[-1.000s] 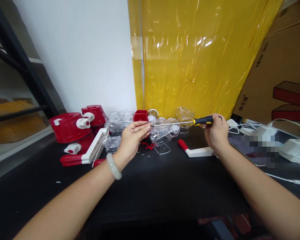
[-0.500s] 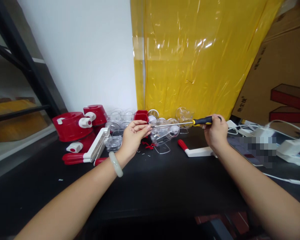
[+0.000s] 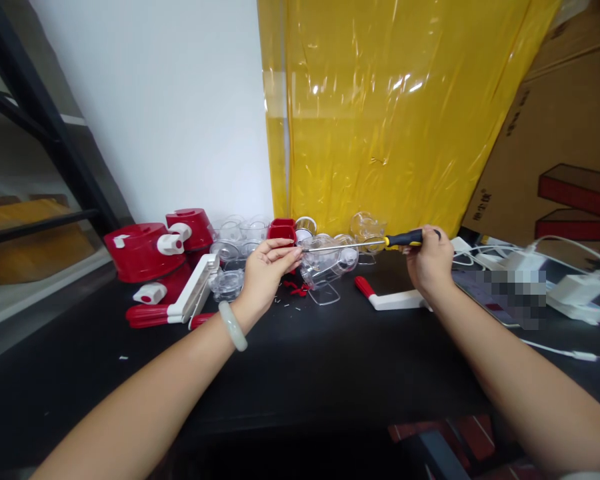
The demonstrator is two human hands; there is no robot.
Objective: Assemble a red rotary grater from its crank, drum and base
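A: Where do we have the screwdriver (image 3: 387, 241)?
B: Nearly level above the black table (image 3: 300, 373), between our hands. Right hand (image 3: 430, 263) wraps its handle; left hand (image 3: 261, 275) pinches thumb and fingers together at the tip, on what exactly we can't tell.
A: Step?
B: Lining up the tip, probably. Next calls for a steady shaft.

Workshop: screwdriver (image 3: 399, 239), loose cranks (image 3: 196, 288), storage shelving (image 3: 70, 147).

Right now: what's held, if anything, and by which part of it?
A screwdriver: the right hand grips the rear of its handle. The left hand's fingers are at its tip; whether they grip it can't be told.
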